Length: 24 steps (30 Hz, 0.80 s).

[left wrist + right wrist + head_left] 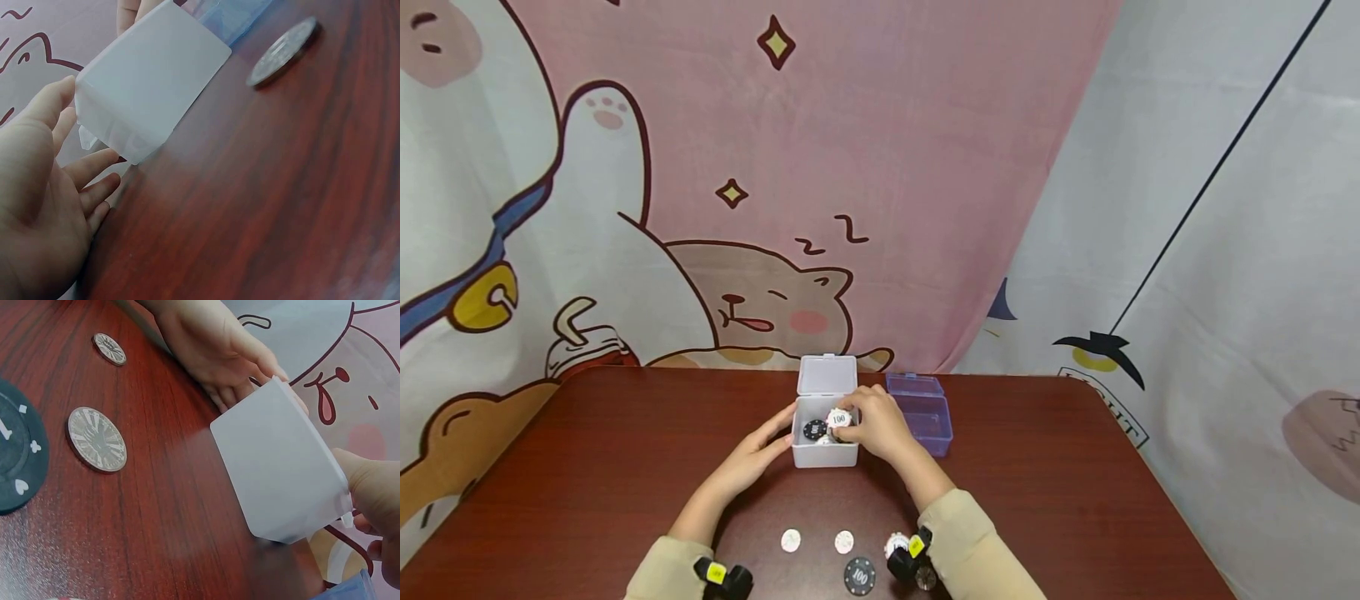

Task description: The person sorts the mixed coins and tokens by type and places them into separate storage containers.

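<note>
At the left of the group on the brown tabletop (1037,475), the left hand (751,456) lies with fingers extended and spread, touching the left side of the white box (825,456). Nearer, a silver coin (791,541) lies flat. The box stands mid-scene, its lid (827,375) raised at the far side; inside at left is a black chip (815,430). A second coin (844,542) and a large black chip (859,576) lie in front. The right hand (882,423) pinches a white "100" chip (838,417) over the opening. Further right, an open purple-blue box (928,425) stands beside that hand; nearer, another white chip (895,544) is partly hidden by the wrist camera (901,565).
</note>
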{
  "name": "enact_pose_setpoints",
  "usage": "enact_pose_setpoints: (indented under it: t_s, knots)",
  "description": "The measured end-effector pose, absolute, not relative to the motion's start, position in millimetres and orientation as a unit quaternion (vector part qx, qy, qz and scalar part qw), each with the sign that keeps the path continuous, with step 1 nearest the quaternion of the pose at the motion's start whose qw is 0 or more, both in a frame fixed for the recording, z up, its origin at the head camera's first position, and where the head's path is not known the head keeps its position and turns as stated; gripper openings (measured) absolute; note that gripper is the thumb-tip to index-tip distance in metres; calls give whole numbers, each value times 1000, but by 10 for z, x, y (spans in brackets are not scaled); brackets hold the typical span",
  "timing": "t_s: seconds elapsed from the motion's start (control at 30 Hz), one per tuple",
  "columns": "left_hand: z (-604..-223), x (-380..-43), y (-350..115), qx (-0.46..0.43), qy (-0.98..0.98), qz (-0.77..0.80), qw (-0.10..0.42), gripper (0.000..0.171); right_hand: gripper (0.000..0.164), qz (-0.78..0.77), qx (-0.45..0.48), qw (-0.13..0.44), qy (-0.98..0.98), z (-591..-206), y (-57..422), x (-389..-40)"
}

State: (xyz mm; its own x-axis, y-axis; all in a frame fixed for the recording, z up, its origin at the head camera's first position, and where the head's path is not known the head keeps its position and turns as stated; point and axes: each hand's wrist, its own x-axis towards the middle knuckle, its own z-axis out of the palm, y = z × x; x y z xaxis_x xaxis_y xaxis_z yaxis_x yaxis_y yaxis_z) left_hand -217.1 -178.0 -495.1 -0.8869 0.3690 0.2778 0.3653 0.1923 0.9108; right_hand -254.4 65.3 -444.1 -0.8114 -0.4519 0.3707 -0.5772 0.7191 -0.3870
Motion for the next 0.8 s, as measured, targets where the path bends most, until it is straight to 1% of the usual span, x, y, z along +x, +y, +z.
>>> enact_pose_setpoints:
  t_s: [0.23,0.6,0.8]
  knots:
    - [-4938,-2162,-1784,243,768,592,5,54,44,257,274,115,-920,-4423,650,-2514]
    - [-4943,-2188,-1763,252,763,596,3,55,42,342,302,145,-878,-4356,809,-2375]
    - [-4932,-2175,-1774,243,766,595,7,54,39,361,315,143,-866,-4344,936,-2256]
